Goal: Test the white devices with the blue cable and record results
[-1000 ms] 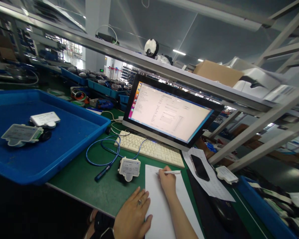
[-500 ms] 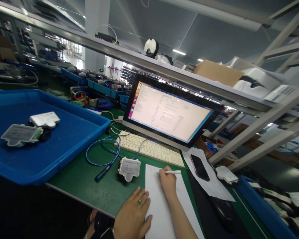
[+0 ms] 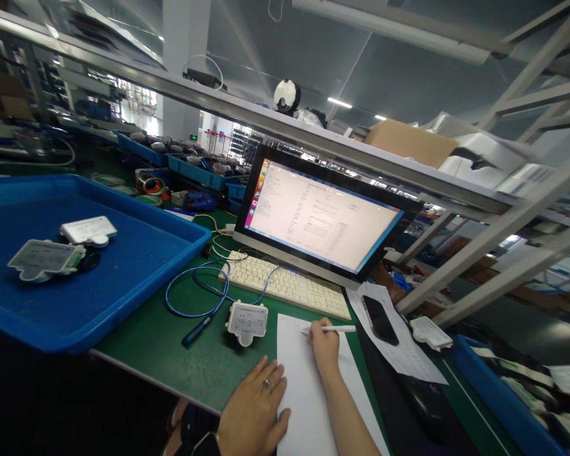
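My right hand (image 3: 325, 344) grips a white pen (image 3: 335, 329), its tip on the upper part of a white sheet of paper (image 3: 308, 392) on the green bench. My left hand (image 3: 255, 408) lies flat with fingers spread on the sheet's left edge, holding nothing; a ring shows on one finger. A small white device (image 3: 247, 321) with a blue cable (image 3: 197, 291) sits just left of the sheet. Beyond it stand a cream keyboard (image 3: 285, 285) and a lit monitor (image 3: 320, 218).
A large blue tray (image 3: 123, 272) at left holds two white devices (image 3: 45, 258). A black phone (image 3: 380, 320) lies on papers at right, beside a dark mouse (image 3: 420, 399) and another blue bin (image 3: 498, 405). A metal shelf frame (image 3: 484, 244) slants overhead.
My right hand and the pen have shifted slightly to the right along the top of the sheet. My left hand stays in place.
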`<state>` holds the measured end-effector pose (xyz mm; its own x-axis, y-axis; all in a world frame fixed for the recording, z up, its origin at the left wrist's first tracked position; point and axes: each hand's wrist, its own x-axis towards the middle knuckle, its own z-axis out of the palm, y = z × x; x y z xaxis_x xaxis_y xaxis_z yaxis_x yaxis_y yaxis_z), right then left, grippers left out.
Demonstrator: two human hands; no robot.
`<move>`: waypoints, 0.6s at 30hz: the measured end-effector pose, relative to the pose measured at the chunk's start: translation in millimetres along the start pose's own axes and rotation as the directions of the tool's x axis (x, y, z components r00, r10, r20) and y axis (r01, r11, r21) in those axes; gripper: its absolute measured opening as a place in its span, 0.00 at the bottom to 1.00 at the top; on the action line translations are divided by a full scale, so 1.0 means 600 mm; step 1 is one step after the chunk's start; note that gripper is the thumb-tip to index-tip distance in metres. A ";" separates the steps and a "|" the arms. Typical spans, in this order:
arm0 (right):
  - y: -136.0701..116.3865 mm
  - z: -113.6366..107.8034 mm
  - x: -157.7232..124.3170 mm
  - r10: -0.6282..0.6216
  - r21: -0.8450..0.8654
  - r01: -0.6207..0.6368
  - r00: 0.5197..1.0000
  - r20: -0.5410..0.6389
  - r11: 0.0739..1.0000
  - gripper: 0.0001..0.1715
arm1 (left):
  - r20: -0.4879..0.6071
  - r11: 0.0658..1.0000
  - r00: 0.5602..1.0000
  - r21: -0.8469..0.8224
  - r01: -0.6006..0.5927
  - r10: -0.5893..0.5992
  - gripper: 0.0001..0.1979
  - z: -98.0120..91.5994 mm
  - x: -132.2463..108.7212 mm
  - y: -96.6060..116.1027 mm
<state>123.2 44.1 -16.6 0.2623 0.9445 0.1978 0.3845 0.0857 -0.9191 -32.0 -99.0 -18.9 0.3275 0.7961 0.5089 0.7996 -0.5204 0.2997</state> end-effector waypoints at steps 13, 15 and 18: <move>0.006 -0.167 0.015 0.134 -0.252 -0.096 0.981 0.141 0.963 0.27 | -0.209 0.960 0.968 0.214 0.183 -0.138 0.34 -0.098 0.024 -0.077; 0.012 -0.181 0.002 0.069 -0.336 -0.026 0.991 0.114 0.941 0.28 | -0.190 0.947 0.960 0.206 0.245 -0.207 0.39 -0.101 0.039 -0.099; 0.023 -0.178 -0.028 0.029 -0.295 0.002 0.994 0.101 0.955 0.28 | -0.117 0.941 0.947 0.129 0.313 -0.299 0.38 -0.101 0.056 -0.115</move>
<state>218.5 -4.3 3.7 0.1823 0.9739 0.1350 0.6292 -0.0101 -0.7771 -106.7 -55.1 26.7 0.0126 0.8734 0.4869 0.9198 -0.2011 0.3370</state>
